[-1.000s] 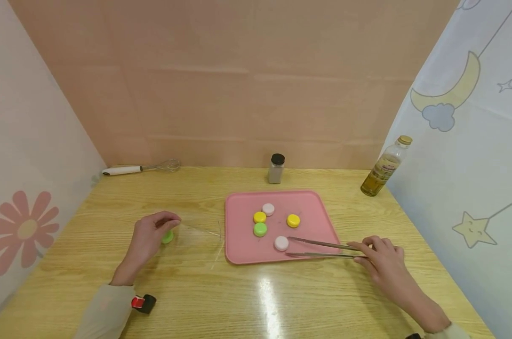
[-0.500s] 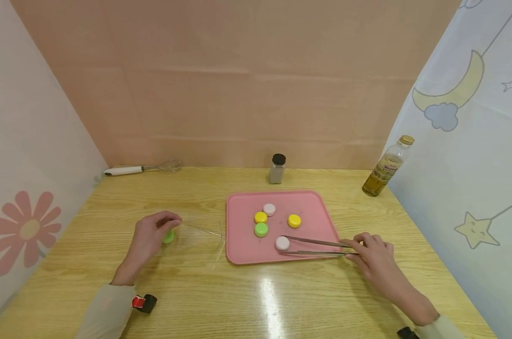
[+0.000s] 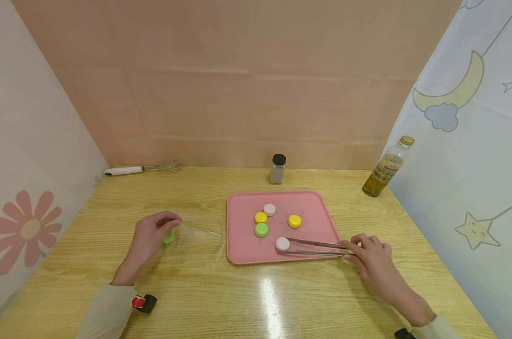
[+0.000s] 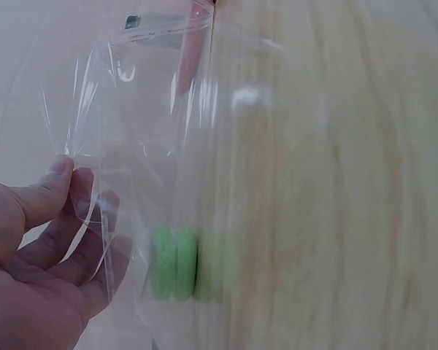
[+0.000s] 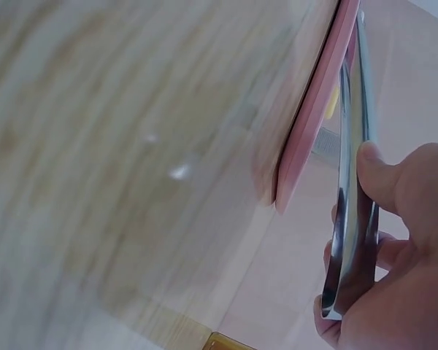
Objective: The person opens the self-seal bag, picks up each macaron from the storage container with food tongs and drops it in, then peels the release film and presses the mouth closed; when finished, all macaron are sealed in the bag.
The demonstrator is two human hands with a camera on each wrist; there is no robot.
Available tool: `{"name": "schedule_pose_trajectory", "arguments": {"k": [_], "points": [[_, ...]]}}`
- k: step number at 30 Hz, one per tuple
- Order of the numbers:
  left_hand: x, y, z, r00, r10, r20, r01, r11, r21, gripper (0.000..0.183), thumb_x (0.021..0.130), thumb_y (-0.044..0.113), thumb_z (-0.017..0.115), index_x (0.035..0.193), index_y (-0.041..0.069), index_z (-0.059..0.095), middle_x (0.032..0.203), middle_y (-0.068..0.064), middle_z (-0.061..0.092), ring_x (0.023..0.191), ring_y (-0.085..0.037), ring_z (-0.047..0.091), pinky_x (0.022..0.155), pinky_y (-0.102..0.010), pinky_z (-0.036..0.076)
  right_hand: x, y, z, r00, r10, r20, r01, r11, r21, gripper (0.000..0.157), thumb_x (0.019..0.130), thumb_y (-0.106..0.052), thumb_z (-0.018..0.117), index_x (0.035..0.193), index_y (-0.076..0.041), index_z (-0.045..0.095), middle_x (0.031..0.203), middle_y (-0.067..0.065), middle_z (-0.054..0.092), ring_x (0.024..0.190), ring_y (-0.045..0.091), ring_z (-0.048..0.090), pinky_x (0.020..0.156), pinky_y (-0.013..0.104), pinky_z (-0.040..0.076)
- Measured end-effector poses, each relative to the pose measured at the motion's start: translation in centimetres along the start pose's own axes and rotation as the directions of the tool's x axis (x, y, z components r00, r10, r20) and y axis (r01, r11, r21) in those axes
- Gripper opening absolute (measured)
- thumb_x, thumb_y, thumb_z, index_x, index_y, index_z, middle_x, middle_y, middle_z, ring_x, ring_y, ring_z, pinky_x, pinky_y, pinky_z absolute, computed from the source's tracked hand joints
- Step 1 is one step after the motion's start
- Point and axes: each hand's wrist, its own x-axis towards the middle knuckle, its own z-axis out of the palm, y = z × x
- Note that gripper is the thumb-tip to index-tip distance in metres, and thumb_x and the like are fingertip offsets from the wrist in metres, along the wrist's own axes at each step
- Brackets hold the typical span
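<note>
1. As I inspect remotely, the near pale macaron (image 3: 282, 244) lies on the near part of the pink tray (image 3: 239, 249), left of my right hand (image 3: 372, 261), the nearer hand.
2. Seen from above it is round, without a long axis; the tongs (image 5: 360, 248) run left to right, tips straddling it. I cannot confirm contact on both sides.
3. My right hand grasps the tongs; my left hand (image 3: 148, 238) pinches the clear bag (image 4: 139, 109) left of the tray, a green macaron (image 4: 174, 262) seemingly inside.
4. Farther across the tray I note four other macarons, clear of the tips.
5. Between near pale macaron and bag I find the tray's left rim; jar (image 3: 277, 170) and bottle (image 3: 383, 172) stand beyond the tray, obstructing nothing.
</note>
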Motion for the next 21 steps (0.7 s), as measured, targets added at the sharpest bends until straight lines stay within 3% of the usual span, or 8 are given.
{"name": "schedule_pose_trajectory", "arguments": {"k": [14,21], "points": [[-0.1,-0.1,0.1,1.000,0.026,-0.011,-0.027,0.999,-0.022,0.018,0.099,0.017,0.067,0.106,0.003,0.076,0.098,-0.007,0.074,0.089,-0.030,0.067,0.069,-0.021,0.050,0.2,-0.3,-0.1,0.998,-0.043,-0.041,0.042,0.999,-0.006,0.032,0.089,-0.013,0.073,0.120,-0.009,0.073,0.106,0.004,0.058,0.090,0.027,0.047,0.070,0.041,0.020],[-0.1,-0.1,0.1,0.999,0.039,-0.008,-0.039,0.999,-0.035,0.017,0.099,0.017,0.067,0.105,0.003,0.076,0.098,-0.008,0.074,0.088,-0.030,0.067,0.068,-0.021,0.051,1.1,-0.9,-0.1,0.996,-0.065,-0.061,0.065,0.998,0.001,0.032,0.087,-0.010,0.074,0.119,-0.010,0.073,0.106,0.002,0.057,0.089,0.025,0.046,0.070,0.043,0.021]]}}
